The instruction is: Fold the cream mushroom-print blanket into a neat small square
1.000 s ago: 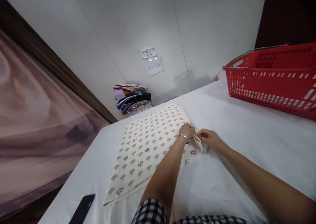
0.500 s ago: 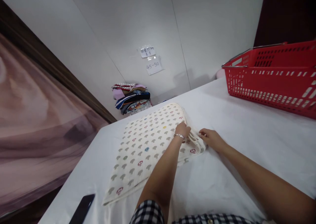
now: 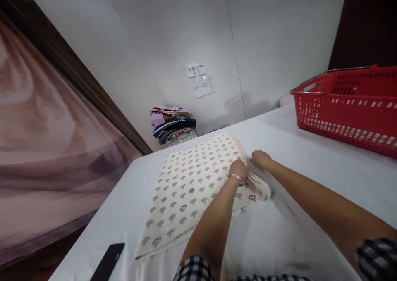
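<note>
nearest you, the phone (image 3: 108, 261) lies on the white table (image 3: 102, 215), well left of your fingers and closer to your body. the cloth (image 3: 186, 196), cream with printed mushrooms, lies flat and folded, mostly left of your fingers, its looped right edge right at them. your left hand (image 3: 239, 168), bracelet (image 3: 236, 177) on the wrist, rests on that edge, fingers bent over it; their tips are hidden, so you can't tell whether they pinch. your right hand (image 3: 262, 159) is just beside it, fingers together and pointing left toward the edge; whether they grip any cloth, you can't tell. the red basket (image 3: 347, 117) stands right of and beyond your fingers, and the clothes pile (image 3: 174, 125) beyond them to the left. farthest, two paper notes (image 3: 202, 86) hang on the wall (image 3: 273, 45).
</note>
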`<state>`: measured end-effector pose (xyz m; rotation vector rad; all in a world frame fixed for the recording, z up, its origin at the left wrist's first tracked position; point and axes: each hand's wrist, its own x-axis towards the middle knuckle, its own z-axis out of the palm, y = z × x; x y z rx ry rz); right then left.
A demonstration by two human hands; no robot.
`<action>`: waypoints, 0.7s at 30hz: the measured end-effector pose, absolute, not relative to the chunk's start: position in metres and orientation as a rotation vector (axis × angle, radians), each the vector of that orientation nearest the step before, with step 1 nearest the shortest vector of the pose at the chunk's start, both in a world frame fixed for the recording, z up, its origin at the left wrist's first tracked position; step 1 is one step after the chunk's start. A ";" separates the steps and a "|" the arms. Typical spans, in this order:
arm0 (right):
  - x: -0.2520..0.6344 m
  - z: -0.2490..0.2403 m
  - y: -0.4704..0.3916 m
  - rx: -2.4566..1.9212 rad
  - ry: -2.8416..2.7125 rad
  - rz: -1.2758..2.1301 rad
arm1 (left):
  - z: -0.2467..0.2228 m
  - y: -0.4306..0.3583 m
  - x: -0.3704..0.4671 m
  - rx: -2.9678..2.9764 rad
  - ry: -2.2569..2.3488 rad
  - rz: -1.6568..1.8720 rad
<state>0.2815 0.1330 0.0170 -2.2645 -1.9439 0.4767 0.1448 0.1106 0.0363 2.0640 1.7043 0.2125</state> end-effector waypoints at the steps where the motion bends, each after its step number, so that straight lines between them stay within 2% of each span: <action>1: 0.277 0.017 0.145 -2.273 -1.935 0.489 | 0.036 0.111 0.145 2.057 1.701 0.215; 9: 0.264 0.008 0.200 -2.256 -1.845 0.636 | 0.035 0.108 0.144 2.035 1.704 0.293; 15: 0.284 0.001 0.208 -2.114 -1.749 0.771 | 0.028 0.106 0.147 2.163 1.636 0.439; 21: 0.287 -0.011 0.208 -1.967 -1.545 1.015 | 0.013 0.110 0.152 2.132 1.527 0.382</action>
